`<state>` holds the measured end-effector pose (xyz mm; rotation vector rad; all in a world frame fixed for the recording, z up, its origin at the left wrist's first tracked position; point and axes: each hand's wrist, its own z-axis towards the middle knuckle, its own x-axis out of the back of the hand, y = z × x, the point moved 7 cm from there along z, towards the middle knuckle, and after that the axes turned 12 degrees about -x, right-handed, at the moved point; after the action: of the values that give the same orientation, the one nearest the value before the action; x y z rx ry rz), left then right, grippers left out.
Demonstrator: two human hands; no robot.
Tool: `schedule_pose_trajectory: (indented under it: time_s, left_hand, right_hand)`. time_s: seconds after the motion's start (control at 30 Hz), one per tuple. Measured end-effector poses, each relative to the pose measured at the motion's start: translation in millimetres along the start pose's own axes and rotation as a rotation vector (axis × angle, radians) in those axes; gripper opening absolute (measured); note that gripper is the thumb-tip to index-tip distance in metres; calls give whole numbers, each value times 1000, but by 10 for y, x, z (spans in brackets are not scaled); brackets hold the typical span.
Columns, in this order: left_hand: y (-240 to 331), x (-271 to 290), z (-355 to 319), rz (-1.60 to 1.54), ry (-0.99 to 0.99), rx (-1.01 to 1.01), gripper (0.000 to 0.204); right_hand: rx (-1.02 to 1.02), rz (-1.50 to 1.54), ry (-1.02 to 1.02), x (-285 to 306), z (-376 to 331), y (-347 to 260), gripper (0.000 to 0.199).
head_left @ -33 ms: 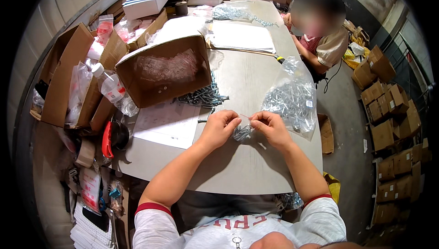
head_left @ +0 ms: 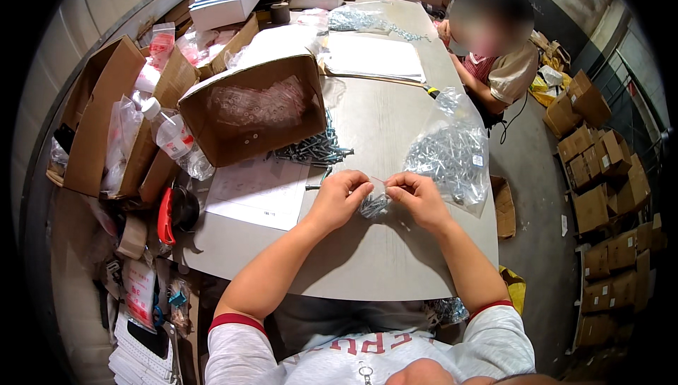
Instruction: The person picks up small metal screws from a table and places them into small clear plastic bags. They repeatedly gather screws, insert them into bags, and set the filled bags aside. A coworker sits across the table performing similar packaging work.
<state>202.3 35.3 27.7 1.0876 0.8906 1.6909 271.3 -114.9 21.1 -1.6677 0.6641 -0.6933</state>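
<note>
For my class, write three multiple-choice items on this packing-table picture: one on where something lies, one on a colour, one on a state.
1. Where is the loose pile of dark metal screws?
A. on the grey table, in front of the open brown cardboard box lying on its side
B. on the floor
C. inside the white flat box

2. What colour are the cuffs of the person's white sleeves?
A. green
B. red
C. yellow

3. What is the state of the small clear plastic bag of screws?
A. lying untouched at the table's far end
B. hanging from a hook
C. held between both hands

Answers: 1 A, the screws lie on the table at the mouth of the box. 2 B, a red band edges each sleeve. 3 C, the left hand and right hand pinch it by its top.
</note>
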Motion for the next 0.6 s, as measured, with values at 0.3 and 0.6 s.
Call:
schedule_pose_trajectory:
  time_s: [0.3,0.6]
  left_hand:
    - [203,-46,16,-153,-93,-178,14]
    - [346,-93,-5,-160,-174,-299,12]
  right_hand:
    - [156,-270,56,-24,-180,-298,16]
    - [182,-342,-105,-160,-253,-431,16]
